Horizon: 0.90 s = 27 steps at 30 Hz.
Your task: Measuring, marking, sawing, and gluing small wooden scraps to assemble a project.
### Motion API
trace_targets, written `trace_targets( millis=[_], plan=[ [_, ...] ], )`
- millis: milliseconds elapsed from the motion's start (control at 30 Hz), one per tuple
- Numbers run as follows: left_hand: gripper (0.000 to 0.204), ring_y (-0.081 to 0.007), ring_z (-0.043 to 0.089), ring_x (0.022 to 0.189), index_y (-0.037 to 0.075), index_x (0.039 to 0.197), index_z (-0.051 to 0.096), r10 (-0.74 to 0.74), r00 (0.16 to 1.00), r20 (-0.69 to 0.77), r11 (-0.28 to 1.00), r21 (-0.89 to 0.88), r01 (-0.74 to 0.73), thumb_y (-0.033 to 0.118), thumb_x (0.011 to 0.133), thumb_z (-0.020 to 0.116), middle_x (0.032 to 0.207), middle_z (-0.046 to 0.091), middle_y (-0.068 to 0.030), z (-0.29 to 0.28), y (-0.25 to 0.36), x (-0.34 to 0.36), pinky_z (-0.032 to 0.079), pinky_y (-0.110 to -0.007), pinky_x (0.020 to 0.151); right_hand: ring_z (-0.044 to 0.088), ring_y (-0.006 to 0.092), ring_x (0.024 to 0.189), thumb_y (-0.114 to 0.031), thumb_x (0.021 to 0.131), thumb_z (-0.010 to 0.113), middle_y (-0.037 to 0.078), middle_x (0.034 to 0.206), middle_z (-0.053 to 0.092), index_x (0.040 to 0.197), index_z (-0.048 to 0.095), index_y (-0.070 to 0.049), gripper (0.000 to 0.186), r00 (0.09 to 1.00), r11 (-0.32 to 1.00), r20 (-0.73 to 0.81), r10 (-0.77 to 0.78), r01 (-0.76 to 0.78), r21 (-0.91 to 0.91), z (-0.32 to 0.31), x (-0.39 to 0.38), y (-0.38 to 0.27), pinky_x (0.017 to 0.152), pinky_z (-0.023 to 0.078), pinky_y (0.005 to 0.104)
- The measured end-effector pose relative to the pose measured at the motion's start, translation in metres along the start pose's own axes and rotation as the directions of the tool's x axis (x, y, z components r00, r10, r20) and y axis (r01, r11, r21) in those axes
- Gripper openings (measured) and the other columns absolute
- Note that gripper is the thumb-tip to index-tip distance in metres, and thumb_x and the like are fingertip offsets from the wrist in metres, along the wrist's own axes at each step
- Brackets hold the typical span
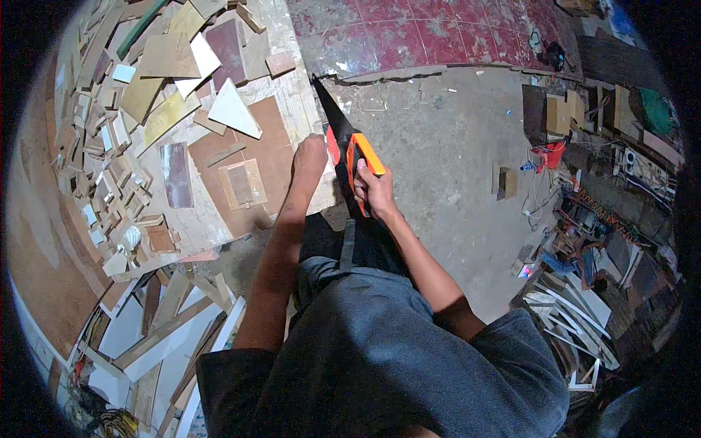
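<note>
My right hand (374, 188) grips the orange handle (369, 153) of a hand saw, whose dark blade (330, 106) points forward along the workbench's right edge. My left hand (309, 159) rests at that edge of the pale plywood top (299, 109), fingers curled beside a small red piece (331, 146); whether it grips that piece is unclear. The saw's blade is just right of the red piece. A brown board (266, 139) lies on the bench left of my left hand.
Many offcuts (168, 58) cover the bench's left part. Concrete floor (445, 182) and a cracked red tiled strip (431, 33) lie right and ahead. Wood scraps (161, 343) are piled at lower left; clutter, cords and a red object (549, 155) line the right side.
</note>
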<state>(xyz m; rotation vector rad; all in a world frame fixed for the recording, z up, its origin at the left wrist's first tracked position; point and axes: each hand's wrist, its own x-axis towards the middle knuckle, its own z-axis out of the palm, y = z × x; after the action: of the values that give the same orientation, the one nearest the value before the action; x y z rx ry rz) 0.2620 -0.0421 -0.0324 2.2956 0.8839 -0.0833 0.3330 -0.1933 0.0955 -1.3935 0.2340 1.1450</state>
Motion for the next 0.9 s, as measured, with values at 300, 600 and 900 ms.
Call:
trace_targets(
  millis=[300, 600, 900],
  plan=[
    [0.016, -0.0449, 0.065, 0.083, -0.005, 0.087, 0.067, 0.142, 0.99, -0.018, 0.986, -0.088, -0.143, 0.01, 0.088, 0.06, 0.088, 0.064, -0.0276, -0.006, -0.015, 0.01, 0.051, -0.05, 0.077, 0.035, 0.008, 0.042, -0.035, 0.098, 0.062, -0.002, 0.06, 0.042, 0.078, 0.05, -0.008, 0.035, 0.999, 1.0, -0.032, -0.011, 0.011, 0.002, -0.012, -0.002, -0.002, 0.041, 0.028, 0.0262],
    [0.01, -0.0423, 0.066, 0.081, 0.002, 0.088, 0.073, -0.05, 0.999, 0.003, 0.99, -0.134, 0.05, 0.009, 0.084, 0.067, 0.085, 0.067, -0.025, -0.012, -0.023, 0.032, 0.053, -0.048, 0.075, 0.036, 0.0064, 0.041, -0.034, 0.099, 0.06, -0.003, 0.059, 0.043, 0.078, 0.051, -0.008, 0.034, 0.999, 0.998, 0.049, -0.018, 0.015, 0.059, 0.002, -0.005, 0.002, 0.038, 0.028, 0.0254],
    [0.011, -0.039, 0.066, 0.076, 0.0, 0.087, 0.073, -0.048, 0.986, -0.162, 0.984, -0.175, 0.019, 0.005, 0.08, 0.065, 0.083, 0.067, -0.0233, -0.003, -0.01, 0.021, 0.053, -0.044, 0.07, 0.041, 0.0076, 0.041, -0.032, 0.099, 0.061, -0.001, 0.06, 0.048, 0.082, 0.052, -0.007, 0.031, 0.999, 0.999, 0.028, -0.044, 0.044, -0.027, 0.014, -0.011, 0.002, 0.039, 0.033, 0.0251]
  ],
)
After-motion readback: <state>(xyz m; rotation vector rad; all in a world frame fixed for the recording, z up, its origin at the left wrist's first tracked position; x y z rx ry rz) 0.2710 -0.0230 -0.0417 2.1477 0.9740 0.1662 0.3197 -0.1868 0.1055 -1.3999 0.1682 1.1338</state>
